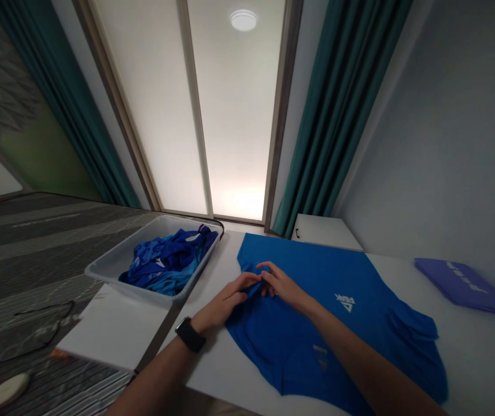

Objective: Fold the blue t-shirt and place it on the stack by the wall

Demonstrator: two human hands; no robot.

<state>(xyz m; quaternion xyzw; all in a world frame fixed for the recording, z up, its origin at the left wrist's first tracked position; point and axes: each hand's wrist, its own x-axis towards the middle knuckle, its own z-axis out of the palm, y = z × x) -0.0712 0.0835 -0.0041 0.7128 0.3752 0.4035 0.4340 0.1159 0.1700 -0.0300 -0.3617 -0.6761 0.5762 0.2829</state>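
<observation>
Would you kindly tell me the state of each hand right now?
Left hand: closed on the blue T-shirt.
Right hand: touching it, grip unclear.

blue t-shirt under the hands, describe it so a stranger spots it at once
On the white table, right of the plastic tub, lies a flat blue t-shirt. The left hand and right hand are on it, and its white logo sets it apart from the tub's crumpled clothes.

We have a blue T-shirt [338, 329] spread flat on our white table [481, 352]. Left of the shirt sits a translucent plastic tub [109, 268] of blue clothes [165, 260]; right of it, a folded purple garment [464, 286].
</observation>
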